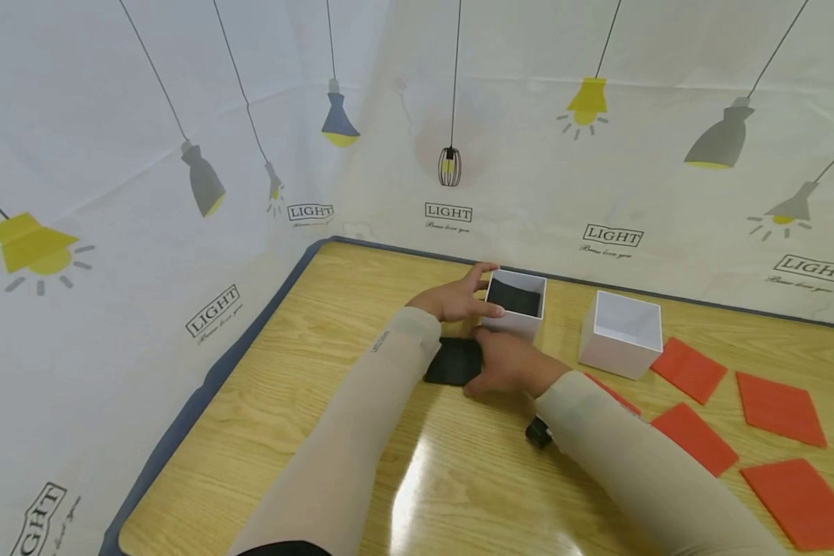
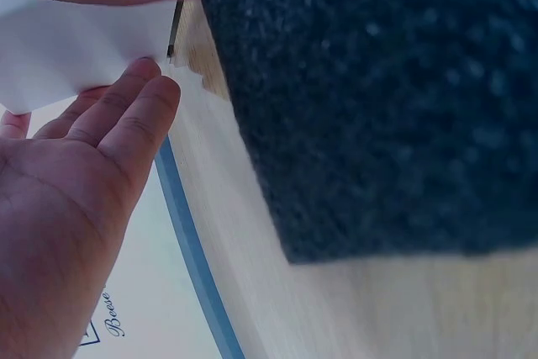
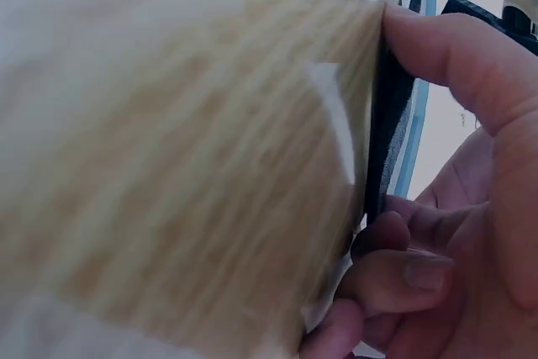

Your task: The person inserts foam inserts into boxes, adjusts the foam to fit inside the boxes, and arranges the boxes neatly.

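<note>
My left hand [image 1: 452, 300] holds a white open-topped box [image 1: 521, 328] at its left side, fingers spread along the wall in the left wrist view. A black felt-like square [image 1: 516, 298] stands inside the box, its top below the rim. My right hand [image 1: 517, 363] grips another black felt-like square [image 1: 453, 363] by its right edge, thumb at one corner and fingers at the other. That square is low over the table in front of the box, partly under the left wrist. Large and close, the same square [image 2: 378, 107] fills the right of the left wrist view.
To the right stands a second white box [image 1: 618, 340], open at the top. Several red squares [image 1: 781, 405] lie spread over the right side of the wood-grain table [image 1: 306, 347]. A black wrist device [image 1: 538, 432] shows under the right sleeve. A lamp-print cloth [image 1: 389, 154] hangs behind.
</note>
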Demonstrator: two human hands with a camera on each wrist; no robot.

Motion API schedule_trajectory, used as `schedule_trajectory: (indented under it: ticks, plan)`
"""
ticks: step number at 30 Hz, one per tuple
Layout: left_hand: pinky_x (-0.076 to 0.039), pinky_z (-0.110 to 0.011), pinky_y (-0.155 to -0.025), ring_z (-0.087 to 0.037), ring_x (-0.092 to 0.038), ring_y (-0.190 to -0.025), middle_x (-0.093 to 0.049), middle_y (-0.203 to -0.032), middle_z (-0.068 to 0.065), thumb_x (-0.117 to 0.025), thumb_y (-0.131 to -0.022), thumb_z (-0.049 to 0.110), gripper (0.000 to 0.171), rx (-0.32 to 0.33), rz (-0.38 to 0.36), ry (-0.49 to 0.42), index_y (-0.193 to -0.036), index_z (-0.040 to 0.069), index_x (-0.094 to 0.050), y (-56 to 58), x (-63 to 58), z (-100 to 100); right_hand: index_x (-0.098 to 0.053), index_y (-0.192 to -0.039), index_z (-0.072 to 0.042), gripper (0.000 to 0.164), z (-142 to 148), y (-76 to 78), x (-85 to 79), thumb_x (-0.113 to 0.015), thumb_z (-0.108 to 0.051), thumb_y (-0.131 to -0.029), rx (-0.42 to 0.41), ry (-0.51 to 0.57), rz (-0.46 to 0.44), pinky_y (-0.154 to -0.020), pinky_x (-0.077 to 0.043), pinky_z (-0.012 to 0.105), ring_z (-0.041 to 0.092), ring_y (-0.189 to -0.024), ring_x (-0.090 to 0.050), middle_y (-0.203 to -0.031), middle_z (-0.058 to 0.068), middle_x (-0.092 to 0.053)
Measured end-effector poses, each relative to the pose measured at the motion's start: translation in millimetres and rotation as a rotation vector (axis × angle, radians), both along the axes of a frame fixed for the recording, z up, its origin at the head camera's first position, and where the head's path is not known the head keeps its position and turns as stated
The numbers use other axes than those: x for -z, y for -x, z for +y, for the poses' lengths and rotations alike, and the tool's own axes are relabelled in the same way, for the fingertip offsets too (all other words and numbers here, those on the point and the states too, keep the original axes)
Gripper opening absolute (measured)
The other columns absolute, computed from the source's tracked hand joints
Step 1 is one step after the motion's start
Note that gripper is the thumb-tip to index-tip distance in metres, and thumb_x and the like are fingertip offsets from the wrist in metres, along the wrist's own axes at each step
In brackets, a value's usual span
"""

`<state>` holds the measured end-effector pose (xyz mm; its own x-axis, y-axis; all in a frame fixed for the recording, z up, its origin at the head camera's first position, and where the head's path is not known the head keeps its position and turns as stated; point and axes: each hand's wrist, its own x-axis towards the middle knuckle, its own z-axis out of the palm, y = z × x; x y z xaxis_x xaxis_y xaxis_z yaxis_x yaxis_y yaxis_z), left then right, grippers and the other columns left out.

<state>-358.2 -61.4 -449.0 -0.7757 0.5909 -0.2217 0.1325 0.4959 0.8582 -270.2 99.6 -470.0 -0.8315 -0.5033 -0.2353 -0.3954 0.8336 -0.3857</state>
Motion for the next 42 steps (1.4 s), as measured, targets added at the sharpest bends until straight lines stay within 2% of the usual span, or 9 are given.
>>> schedule_trajectory:
  ticks: [7, 18, 23, 30, 36, 42]
  plan:
    - [-0.029, -0.048, -0.126, -0.033, -0.032, -0.157, -0.028, -0.172, -0.015, -0.078, -0.094, 0.035, 0.097, 0.005, -0.002, -0.013, -0.165, 0.032, -0.013, -0.3, 0.3, 1, -0.048, -0.143, 0.001, 0.096, 1, -4.0, -1.4, -0.095, -0.044, -0.072, 0.028, -0.006, -0.039, -0.107, -0.052, 0.049, 0.026, -0.114, -0.065, -0.134, 0.017, -0.065]
    - [-0.028, -0.048, -0.127, -0.033, -0.03, -0.158, -0.028, -0.172, -0.014, -0.078, -0.095, 0.038, 0.097, -0.005, 0.008, 0.013, -0.166, 0.034, -0.013, 1.8, 0.2, 0, -0.051, -0.134, -0.003, 0.084, 7, -15.4, -4.9, -0.092, -0.038, -0.07, 0.037, 0.022, 0.015, -0.1, -0.054, 0.049, 0.028, -0.106, -0.058, -0.123, 0.016, -0.058]
    - [-0.027, -0.049, -0.127, -0.032, -0.031, -0.158, -0.028, -0.173, -0.012, -0.079, -0.093, 0.039, 0.098, -0.015, -0.004, 0.016, -0.166, 0.036, -0.013, 1.9, 1.0, 0, -0.048, -0.137, -0.003, 0.085, 11, -17.6, -4.1, -0.092, -0.033, -0.071, 0.064, 0.109, -0.015, -0.101, -0.053, 0.048, 0.027, -0.105, -0.058, -0.123, 0.014, -0.06]
    - [-0.03, -0.052, -0.126, -0.035, -0.029, -0.159, -0.024, -0.174, -0.015, -0.077, -0.096, 0.037, 0.098, 0.007, 0.013, 0.012, -0.167, 0.032, -0.01, 0.8, 0.0, -1, -0.041, -0.142, 0.0, 0.088, 28, -18.9, -3.6, -0.088, -0.023, -0.072, 0.068, 0.244, -0.059, -0.093, -0.051, 0.044, 0.025, -0.1, -0.06, -0.123, 0.016, -0.06]
    - [-0.031, -0.052, -0.125, -0.036, -0.029, -0.158, -0.023, -0.174, -0.015, -0.077, -0.096, 0.039, 0.099, 0.013, 0.007, 0.019, -0.167, 0.033, -0.009, -0.3, -0.8, -1, -0.04, -0.139, -0.003, 0.083, 45, -27.7, -16.9, -0.088, -0.023, -0.076, 0.096, 0.257, -0.077, -0.09, -0.053, 0.045, 0.027, -0.098, -0.061, -0.118, 0.016, -0.062]
    - [-0.029, -0.054, -0.126, -0.036, -0.028, -0.159, -0.025, -0.174, -0.014, -0.079, -0.094, 0.04, 0.099, -0.009, -0.011, 0.013, -0.166, 0.035, -0.011, -1.8, -0.9, 0, -0.038, -0.141, -0.004, 0.081, 60, -33.4, -37.9, -0.087, -0.024, -0.08, 0.119, 0.232, -0.054, -0.094, -0.053, 0.049, 0.033, -0.107, -0.062, -0.122, 0.018, -0.066]
